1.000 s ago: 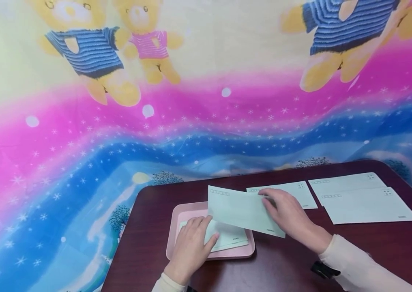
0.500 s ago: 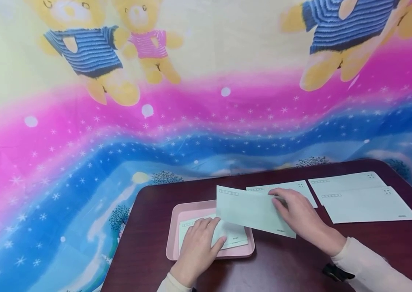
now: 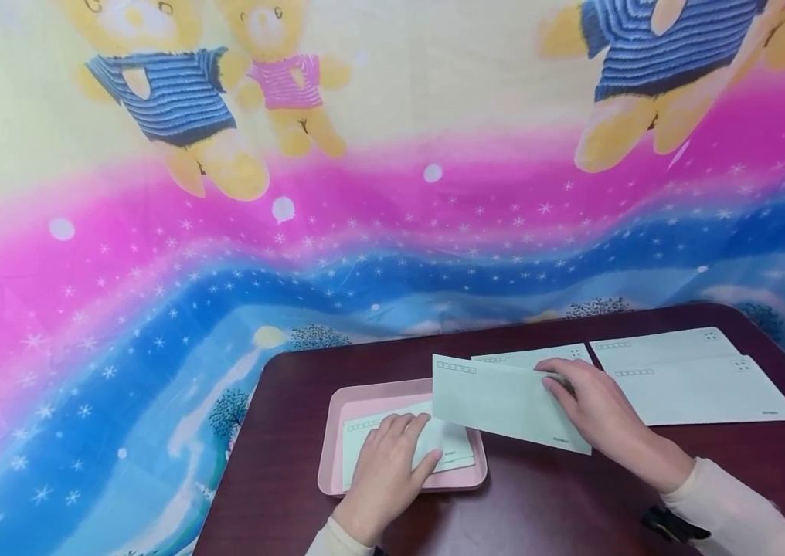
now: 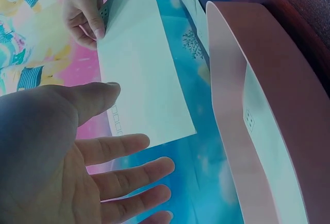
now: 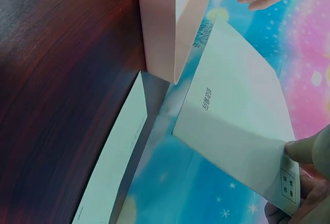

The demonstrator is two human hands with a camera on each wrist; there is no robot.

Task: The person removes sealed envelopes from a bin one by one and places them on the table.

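Note:
A pale green envelope is pinched at its right edge between the thumb and fingers of my right hand, raised above the table. In the right wrist view the thumb presses the envelope near its printed stamp box. My left hand hovers over the pink tray, fingers spread and holding nothing. The left wrist view shows a gap between the left hand and the tray. More envelopes lie in the tray, partly hidden by that hand.
Behind the held envelope, another envelope lies on the dark wooden table. Two overlapping envelopes rest at the right. A cloth printed with bears hangs behind the table's back edge.
My right hand has carried the envelope rightward, away from the tray. My left hand has drifted slightly right over the tray, uncovering more of the envelopes there.

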